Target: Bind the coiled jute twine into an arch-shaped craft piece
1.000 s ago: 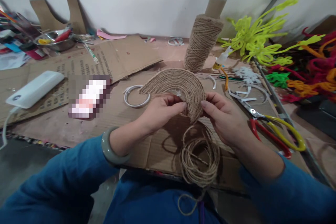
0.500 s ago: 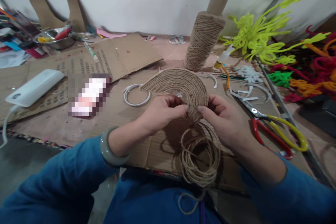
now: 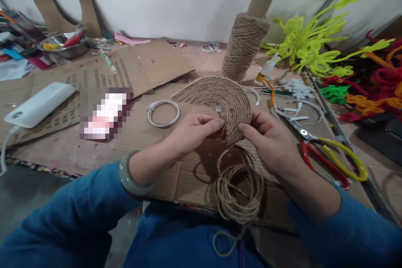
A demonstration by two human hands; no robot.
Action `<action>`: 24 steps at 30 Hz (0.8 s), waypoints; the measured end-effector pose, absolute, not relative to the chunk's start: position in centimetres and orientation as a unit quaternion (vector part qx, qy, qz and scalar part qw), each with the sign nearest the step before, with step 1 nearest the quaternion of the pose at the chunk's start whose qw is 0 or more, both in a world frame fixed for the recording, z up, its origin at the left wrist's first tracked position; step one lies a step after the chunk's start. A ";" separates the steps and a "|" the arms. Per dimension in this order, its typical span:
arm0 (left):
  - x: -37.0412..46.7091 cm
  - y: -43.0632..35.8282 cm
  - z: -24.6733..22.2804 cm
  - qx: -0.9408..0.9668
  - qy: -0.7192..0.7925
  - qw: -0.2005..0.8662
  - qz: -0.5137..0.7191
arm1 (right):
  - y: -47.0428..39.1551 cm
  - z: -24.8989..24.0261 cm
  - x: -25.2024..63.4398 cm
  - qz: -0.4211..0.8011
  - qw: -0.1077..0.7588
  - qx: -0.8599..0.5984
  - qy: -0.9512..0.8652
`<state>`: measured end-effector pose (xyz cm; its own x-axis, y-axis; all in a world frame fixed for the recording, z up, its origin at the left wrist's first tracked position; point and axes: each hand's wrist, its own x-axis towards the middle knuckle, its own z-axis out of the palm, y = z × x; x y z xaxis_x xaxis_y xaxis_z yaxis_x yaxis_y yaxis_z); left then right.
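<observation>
A curved piece covered in rows of jute twine (image 3: 216, 92) is held up between my two hands over the cardboard. My left hand (image 3: 196, 134) pinches its inner edge near the lower end, thumb on top. On the outer edge of the same end, my right hand (image 3: 266, 138) grips with thumb in front and fingers behind. Twine runs down from the lower tip to a loose coil of jute twine (image 3: 240, 192) at the table's front edge; a small loop of it hangs over my lap. Something clear and shiny shows inside the curve.
Right of my hands lie scissors (image 3: 317, 142) with red and yellow handles. Behind stand a twine spool (image 3: 246, 46) and a small glue bottle (image 3: 266, 69). To the left are a white ring coil (image 3: 163, 114), a blurred-out phone (image 3: 106, 113) and a white power bank (image 3: 40, 102).
The twine-covered piece has tilted and turned slightly, its left tip shifting right and its top edge rising. Both hands keep their hold on it.
</observation>
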<state>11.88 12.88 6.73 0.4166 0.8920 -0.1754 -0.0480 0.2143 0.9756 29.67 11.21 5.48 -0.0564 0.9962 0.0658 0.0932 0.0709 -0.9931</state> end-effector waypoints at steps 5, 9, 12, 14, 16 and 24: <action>12.1 12.9 6.9 0.522 0.437 0.655 0.329 | 11.3 5.5 29.7 0.465 0.473 -0.497 -0.559; 12.1 12.9 6.5 0.522 0.448 0.648 0.327 | 11.2 5.5 29.6 0.462 0.461 -0.500 -0.569; 12.0 13.0 6.4 0.539 0.449 0.637 0.317 | 11.1 5.5 29.5 0.465 0.456 -0.499 -0.572; 11.9 13.0 6.4 0.544 0.457 0.632 0.309 | 11.0 5.5 29.5 0.460 0.453 -0.500 -0.577; 11.9 12.9 6.6 0.542 0.466 0.631 0.302 | 10.9 5.6 29.5 0.456 0.448 -0.502 -0.582; 12.0 12.8 6.7 0.532 0.473 0.636 0.297 | 11.0 5.7 29.4 0.456 0.441 -0.505 -0.585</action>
<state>11.97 12.84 6.68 0.3764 0.8816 -0.2848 0.1250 0.2563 0.9585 29.44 11.05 5.74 -0.1017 0.9932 0.0560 0.1880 0.0745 -0.9793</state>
